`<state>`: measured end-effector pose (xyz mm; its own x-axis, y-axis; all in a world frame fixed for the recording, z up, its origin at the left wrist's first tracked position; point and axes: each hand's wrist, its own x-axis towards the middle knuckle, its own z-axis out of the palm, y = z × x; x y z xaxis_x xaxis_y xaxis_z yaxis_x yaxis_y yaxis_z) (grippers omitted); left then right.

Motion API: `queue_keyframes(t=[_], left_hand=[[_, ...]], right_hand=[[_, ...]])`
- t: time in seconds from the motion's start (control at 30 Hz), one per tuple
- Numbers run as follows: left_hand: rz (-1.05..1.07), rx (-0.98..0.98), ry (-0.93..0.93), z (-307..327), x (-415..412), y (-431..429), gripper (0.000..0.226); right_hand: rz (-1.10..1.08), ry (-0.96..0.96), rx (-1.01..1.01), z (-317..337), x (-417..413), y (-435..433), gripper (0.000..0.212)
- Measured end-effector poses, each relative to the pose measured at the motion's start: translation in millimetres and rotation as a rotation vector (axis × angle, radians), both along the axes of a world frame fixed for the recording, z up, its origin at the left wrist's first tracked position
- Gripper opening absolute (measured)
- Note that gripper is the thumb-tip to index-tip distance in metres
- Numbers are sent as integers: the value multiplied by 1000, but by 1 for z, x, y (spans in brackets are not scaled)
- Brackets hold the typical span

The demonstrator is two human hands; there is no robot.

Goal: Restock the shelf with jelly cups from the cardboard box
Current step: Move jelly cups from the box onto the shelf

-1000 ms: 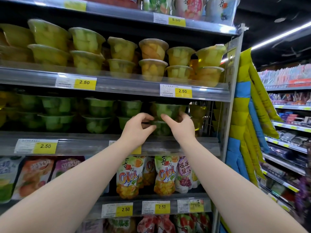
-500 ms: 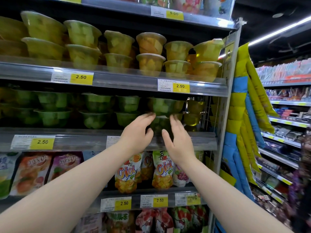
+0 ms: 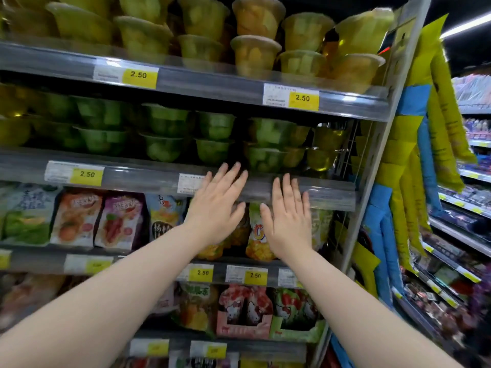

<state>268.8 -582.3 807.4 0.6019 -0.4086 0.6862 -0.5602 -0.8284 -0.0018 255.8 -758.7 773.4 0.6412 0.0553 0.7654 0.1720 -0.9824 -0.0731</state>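
Green jelly cups (image 3: 268, 144) stand two high on the middle shelf (image 3: 329, 192), the stack nearest my hands at centre right. Yellow jelly cups (image 3: 255, 54) fill the shelf above. My left hand (image 3: 218, 208) and my right hand (image 3: 289, 219) are both flat, fingers spread and empty, held just below and in front of the green stack without touching it. The cardboard box is out of view.
Fruit jelly pouches (image 3: 77, 219) hang on the lower shelves behind my forearms. Yellow price tags (image 3: 303, 98) line the shelf rails. Yellow and blue hanging bags (image 3: 414, 160) flank the shelf's right post, with another aisle shelf (image 3: 462, 235) beyond.
Both hands let go of the green cup stack and drew back and down, opening flat. The view moved closer and tilted down.
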Motion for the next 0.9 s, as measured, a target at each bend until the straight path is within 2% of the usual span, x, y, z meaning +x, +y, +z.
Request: queue_keyframes(t=[0.17, 0.3, 0.4, 0.5, 0.73, 0.9], left_hand=[[101, -22, 169, -62, -34, 41, 68], [327, -41, 384, -109, -74, 90, 75], [411, -94, 490, -135, -108, 135, 76], [476, -60, 579, -162, -144, 187, 74], [583, -81, 741, -220, -243, 316, 73], [650, -70, 870, -259, -288, 385, 70]], right_hand=[[191, 41, 88, -45, -17, 22, 60], [322, 236, 125, -78, -49, 64, 57], [343, 395, 163, -96, -74, 103, 59], [379, 548, 166, -120, -99, 149, 63], [419, 736, 135, -179, -159, 275, 69], [459, 907, 89, -230, -193, 344, 64]])
